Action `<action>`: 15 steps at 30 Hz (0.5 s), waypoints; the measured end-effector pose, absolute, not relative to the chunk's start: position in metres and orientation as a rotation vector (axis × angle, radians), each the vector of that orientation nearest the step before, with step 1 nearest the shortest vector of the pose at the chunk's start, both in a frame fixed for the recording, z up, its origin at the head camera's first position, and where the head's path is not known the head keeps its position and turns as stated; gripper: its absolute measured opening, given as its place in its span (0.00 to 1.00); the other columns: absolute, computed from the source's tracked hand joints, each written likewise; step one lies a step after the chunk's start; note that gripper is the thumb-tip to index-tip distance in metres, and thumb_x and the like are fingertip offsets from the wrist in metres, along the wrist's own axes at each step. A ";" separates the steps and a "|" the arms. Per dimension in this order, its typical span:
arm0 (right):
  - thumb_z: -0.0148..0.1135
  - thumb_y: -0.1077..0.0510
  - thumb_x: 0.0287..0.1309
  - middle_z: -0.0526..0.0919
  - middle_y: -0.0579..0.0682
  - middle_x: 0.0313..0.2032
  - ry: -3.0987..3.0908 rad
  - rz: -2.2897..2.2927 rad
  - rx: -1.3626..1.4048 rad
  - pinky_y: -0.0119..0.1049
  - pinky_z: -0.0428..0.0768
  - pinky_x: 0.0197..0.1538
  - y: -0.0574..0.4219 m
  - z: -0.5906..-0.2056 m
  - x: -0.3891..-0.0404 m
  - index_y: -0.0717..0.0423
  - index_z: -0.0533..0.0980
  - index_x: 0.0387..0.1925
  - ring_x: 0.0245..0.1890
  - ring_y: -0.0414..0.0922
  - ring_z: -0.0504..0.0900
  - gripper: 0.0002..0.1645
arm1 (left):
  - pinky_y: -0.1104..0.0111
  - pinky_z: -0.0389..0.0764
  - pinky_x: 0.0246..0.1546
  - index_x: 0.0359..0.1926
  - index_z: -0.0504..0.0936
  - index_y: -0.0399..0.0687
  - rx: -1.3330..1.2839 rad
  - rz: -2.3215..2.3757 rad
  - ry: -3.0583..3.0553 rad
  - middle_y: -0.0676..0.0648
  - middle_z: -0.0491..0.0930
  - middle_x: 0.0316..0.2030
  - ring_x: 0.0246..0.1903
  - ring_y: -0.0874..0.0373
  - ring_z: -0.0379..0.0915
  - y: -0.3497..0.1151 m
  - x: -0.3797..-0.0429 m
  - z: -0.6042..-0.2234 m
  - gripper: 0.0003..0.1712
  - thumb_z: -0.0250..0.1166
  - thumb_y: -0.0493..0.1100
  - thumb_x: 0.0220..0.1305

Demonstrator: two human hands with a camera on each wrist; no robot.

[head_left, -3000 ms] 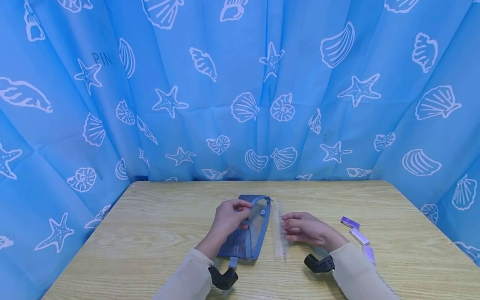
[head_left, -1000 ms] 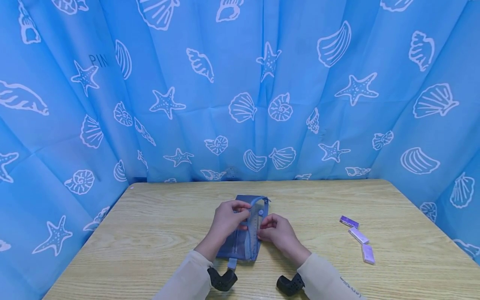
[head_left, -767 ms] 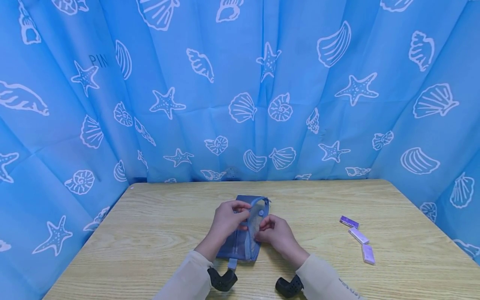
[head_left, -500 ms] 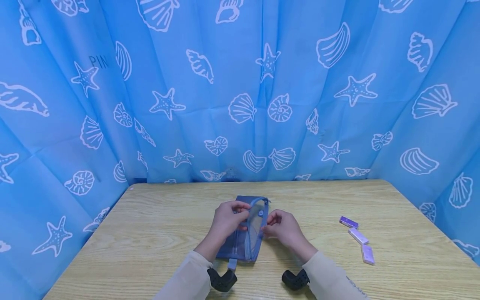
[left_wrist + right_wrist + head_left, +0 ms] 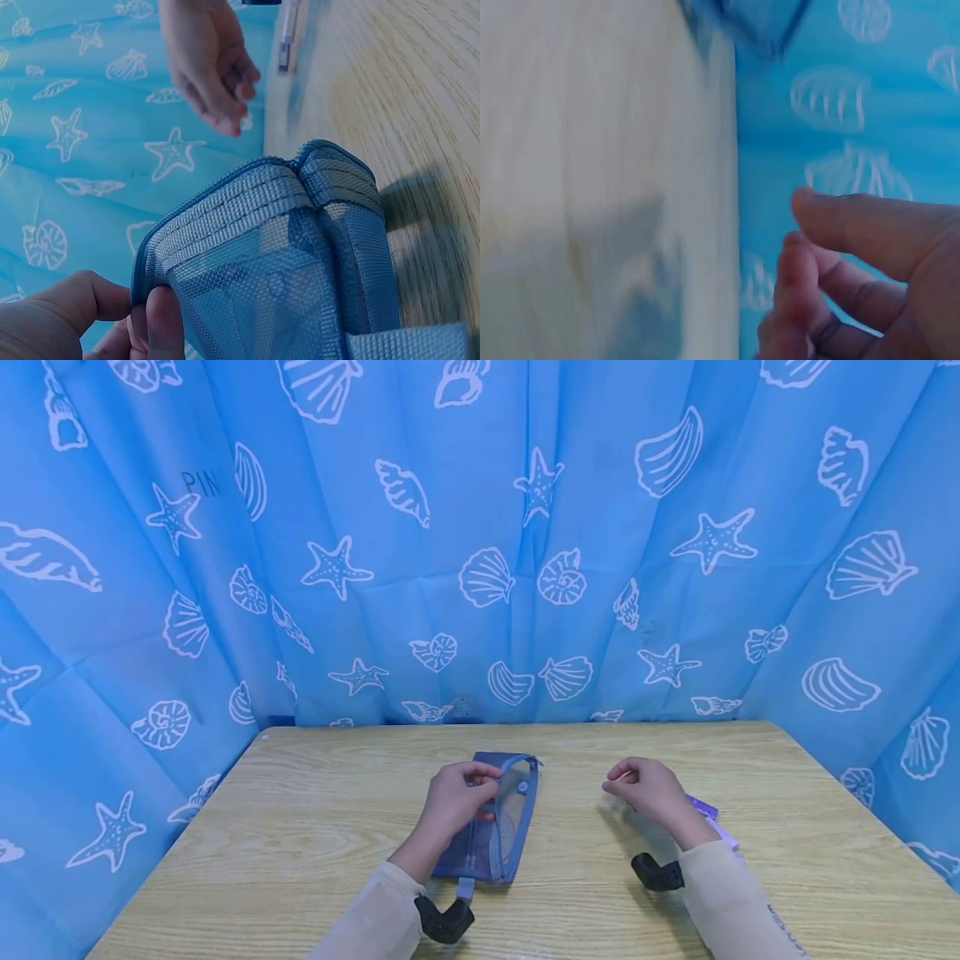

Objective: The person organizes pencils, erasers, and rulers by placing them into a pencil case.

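Observation:
A blue mesh zip pouch (image 5: 522, 814) lies on the table with its zipped edge gaping. My left hand (image 5: 457, 795) pinches the upper edge of that opening between thumb and fingers, seen close in the left wrist view, where the pouch (image 5: 247, 217) fills the lower middle. To the right of the pouch, my right hand (image 5: 649, 791) is in the air above the table. In the right wrist view the right hand (image 5: 855, 274) has loosely bent fingers and nothing between them. The clear ruler is hard to make out inside the mesh.
Small purple and pale blocks (image 5: 702, 807) lie right of the pouch, partly hidden by the right forearm. The wooden table (image 5: 322, 810) ends at a blue shell-patterned curtain (image 5: 420, 552). Each wrist wears a black camera mount (image 5: 446, 920).
My right hand brought the clear ruler from the table into the pouch opening, then came away without it, moving right towards the small blocks. The left hand kept its grip on the pouch.

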State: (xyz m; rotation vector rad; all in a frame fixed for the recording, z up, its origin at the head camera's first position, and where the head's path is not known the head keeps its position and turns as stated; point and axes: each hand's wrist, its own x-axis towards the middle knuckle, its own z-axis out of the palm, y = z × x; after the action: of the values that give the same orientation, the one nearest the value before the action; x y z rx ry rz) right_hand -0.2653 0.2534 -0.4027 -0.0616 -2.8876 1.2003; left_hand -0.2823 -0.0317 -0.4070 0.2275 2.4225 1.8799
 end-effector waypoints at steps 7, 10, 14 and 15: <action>0.61 0.55 0.62 0.80 0.69 0.43 -2.966 0.842 -0.257 0.52 0.79 0.41 0.310 -0.402 -0.260 0.72 0.75 0.48 0.38 0.58 0.80 0.22 | 0.65 0.87 0.25 0.42 0.86 0.41 0.230 1.883 2.417 0.47 0.78 0.32 0.31 0.54 0.81 -0.032 -0.282 -0.407 0.13 0.63 0.35 0.55; 0.61 0.55 0.61 0.78 0.72 0.46 -2.994 0.772 -0.347 0.54 0.79 0.42 0.326 -0.403 -0.255 0.76 0.73 0.51 0.38 0.60 0.79 0.27 | 0.65 0.87 0.25 0.42 0.86 0.41 0.227 1.881 2.418 0.48 0.78 0.32 0.31 0.55 0.81 -0.032 -0.282 -0.408 0.13 0.63 0.35 0.55; 0.61 0.53 0.60 0.76 0.76 0.48 -3.028 0.769 -0.399 0.51 0.79 0.39 0.336 -0.404 -0.251 0.77 0.71 0.54 0.36 0.58 0.77 0.32 | 0.65 0.87 0.25 0.42 0.86 0.41 0.222 1.882 2.419 0.48 0.78 0.31 0.30 0.57 0.80 -0.032 -0.282 -0.408 0.13 0.63 0.34 0.55; 0.62 0.53 0.59 0.76 0.76 0.48 -3.038 0.775 -0.398 0.50 0.78 0.38 0.337 -0.405 -0.251 0.77 0.71 0.54 0.36 0.58 0.76 0.32 | 0.65 0.87 0.25 0.42 0.86 0.42 0.222 1.879 2.423 0.48 0.78 0.31 0.30 0.57 0.80 -0.032 -0.282 -0.408 0.13 0.63 0.34 0.55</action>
State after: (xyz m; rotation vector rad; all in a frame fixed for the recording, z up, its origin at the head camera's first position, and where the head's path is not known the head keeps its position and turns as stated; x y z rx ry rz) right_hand -0.2507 0.3373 -0.4046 -0.3983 -3.0378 0.7754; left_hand -0.2820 -0.0323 -0.4078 0.2223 2.4231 1.8789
